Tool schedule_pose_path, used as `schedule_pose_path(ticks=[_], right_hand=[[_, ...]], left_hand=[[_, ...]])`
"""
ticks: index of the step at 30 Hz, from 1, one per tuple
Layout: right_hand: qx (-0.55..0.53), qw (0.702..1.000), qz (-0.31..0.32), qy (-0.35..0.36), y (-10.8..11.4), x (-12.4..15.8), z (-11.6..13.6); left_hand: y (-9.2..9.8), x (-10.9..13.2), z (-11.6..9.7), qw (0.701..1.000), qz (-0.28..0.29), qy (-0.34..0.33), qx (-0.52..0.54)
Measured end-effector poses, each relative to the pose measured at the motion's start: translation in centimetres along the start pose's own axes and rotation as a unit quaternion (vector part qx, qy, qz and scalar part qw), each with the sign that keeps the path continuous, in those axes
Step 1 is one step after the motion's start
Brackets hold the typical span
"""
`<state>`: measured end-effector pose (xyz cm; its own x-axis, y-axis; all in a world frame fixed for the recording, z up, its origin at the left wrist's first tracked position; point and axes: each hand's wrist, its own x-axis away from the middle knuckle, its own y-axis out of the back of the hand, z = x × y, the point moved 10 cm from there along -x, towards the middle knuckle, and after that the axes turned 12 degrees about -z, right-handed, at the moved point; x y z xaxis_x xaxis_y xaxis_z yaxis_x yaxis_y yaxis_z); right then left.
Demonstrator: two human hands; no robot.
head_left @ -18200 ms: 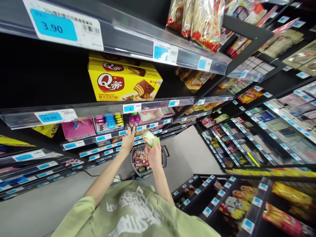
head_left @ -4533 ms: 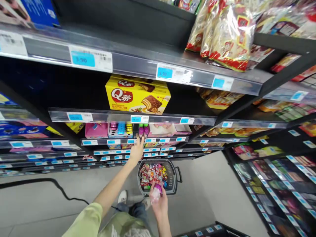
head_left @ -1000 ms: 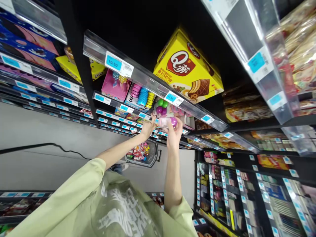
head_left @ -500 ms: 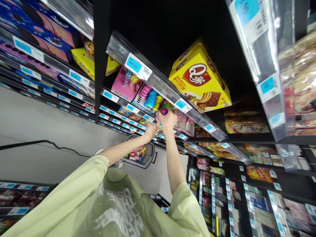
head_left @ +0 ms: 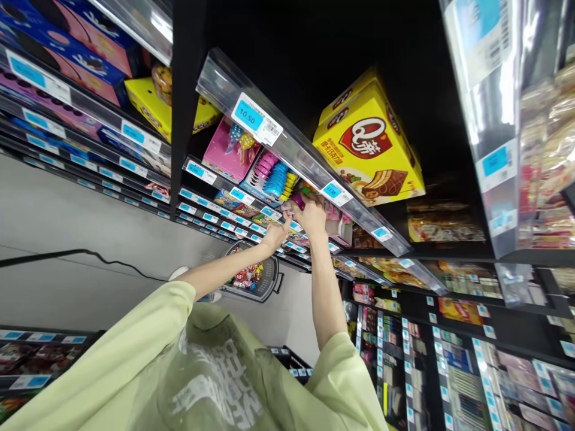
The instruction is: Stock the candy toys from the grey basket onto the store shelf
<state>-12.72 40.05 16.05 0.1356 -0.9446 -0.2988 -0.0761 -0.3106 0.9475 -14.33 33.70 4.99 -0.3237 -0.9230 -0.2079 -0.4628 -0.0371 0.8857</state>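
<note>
My right hand [head_left: 312, 216] reaches into the shelf and closes around a small pale-pink piece [head_left: 287, 209], whose kind is unclear. Partly behind its fingers shows a round purple thing [head_left: 297, 200] with green by it. Just below, my left hand [head_left: 274, 235] has its index finger stretched toward the pale-pink piece; its other fingers look bent, and I see nothing held in it. Left of the hands stands a display box with stacked blue round pieces [head_left: 275, 179], beside pink and yellow ones. To the right sits an open pink box [head_left: 338, 226], partly hidden by the shelf edge.
Above the hands runs a clear shelf strip [head_left: 296, 157] with price tags. A yellow cake box [head_left: 366, 143] stands on the upper shelf. Below, on the floor, is a grey basket [head_left: 268, 281] holding colourful wrapped sweets. A black cable [head_left: 96, 256] crosses at left.
My left hand has drawn slightly down, apart from the right. My right hand has shifted a little right and lower, covering more of the purple thing. The view has moved slightly.
</note>
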Motion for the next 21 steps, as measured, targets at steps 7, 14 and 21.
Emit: schedule_pose_path(ticks=[7,14,21], right_hand=[[0.031,0.998,0.044,-0.021,-0.2,-0.1,0.4],[0.025,0.999,0.001,-0.025,0.2,0.7,0.8],[-0.018,0.998,-0.039,-0.04,-0.2,1.7,0.6]], left_hand=[[-0.9,-0.1,0.3,1.0,-0.006,-0.007,0.001],[-1.6,-0.2,0.7,0.999,-0.034,-0.031,-0.009],[-1.6,-0.4,0.4,0.999,0.008,-0.022,-0.036]])
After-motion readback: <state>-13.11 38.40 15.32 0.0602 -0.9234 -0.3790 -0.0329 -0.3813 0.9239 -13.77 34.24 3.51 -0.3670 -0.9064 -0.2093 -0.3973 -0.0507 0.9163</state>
